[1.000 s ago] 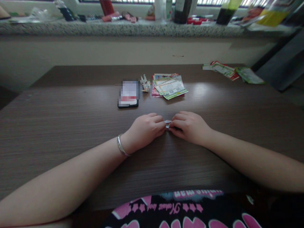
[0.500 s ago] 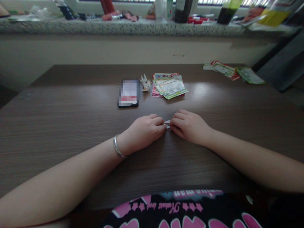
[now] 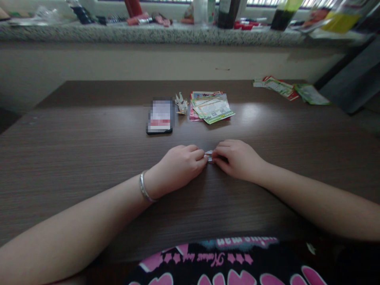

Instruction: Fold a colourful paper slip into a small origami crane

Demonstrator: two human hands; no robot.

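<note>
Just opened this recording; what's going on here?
A person sits at a brown table, with the left hand and right hand close together, both pinching a small pale piece, apparently folded paper. The fingers cover much of it, so its full shape can't be made out. Farther back, from left to right, lie a phone, a small pointed paper shape and a stack of printed leaflets, none touched by either hand.

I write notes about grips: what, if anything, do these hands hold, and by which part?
A small paper piece, one side in the left hand, the other in the right hand; fingers hide the exact grip.
</note>
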